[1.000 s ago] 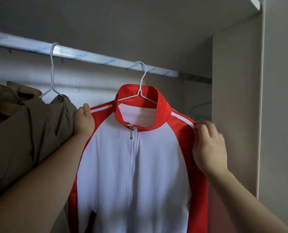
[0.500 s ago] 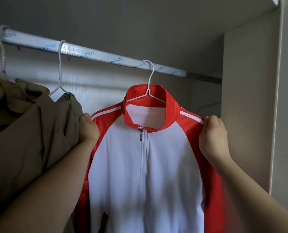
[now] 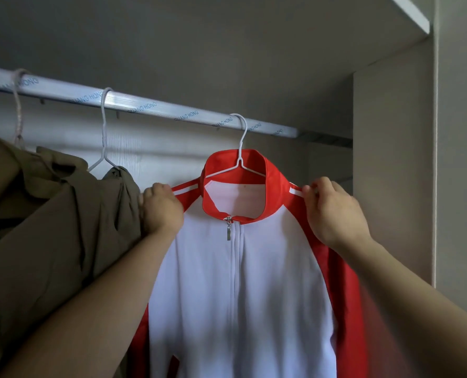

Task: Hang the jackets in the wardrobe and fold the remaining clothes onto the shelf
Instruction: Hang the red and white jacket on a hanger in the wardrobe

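Note:
A red and white zip jacket point(image 3: 267, 268) hangs on a white wire hanger point(image 3: 240, 148) hooked over the silver wardrobe rail point(image 3: 156, 106). My left hand point(image 3: 161, 208) grips the jacket's left shoulder, its fingers curled over the red fabric. My right hand point(image 3: 333, 211) pinches the right shoulder at the white stripes. Two olive-brown jackets point(image 3: 49, 227) hang on the rail to the left, one on a white hanger point(image 3: 103, 137), and press against my left hand and forearm.
The wardrobe's side panel point(image 3: 390, 173) stands close on the right of the red jacket. A shelf board point(image 3: 412, 12) runs above the rail. The white back wall point(image 3: 158, 156) shows between the jackets.
Both hands have slid up the shoulders toward the collar. The view has shifted, so the jacket and rail sit lower and further right in frame.

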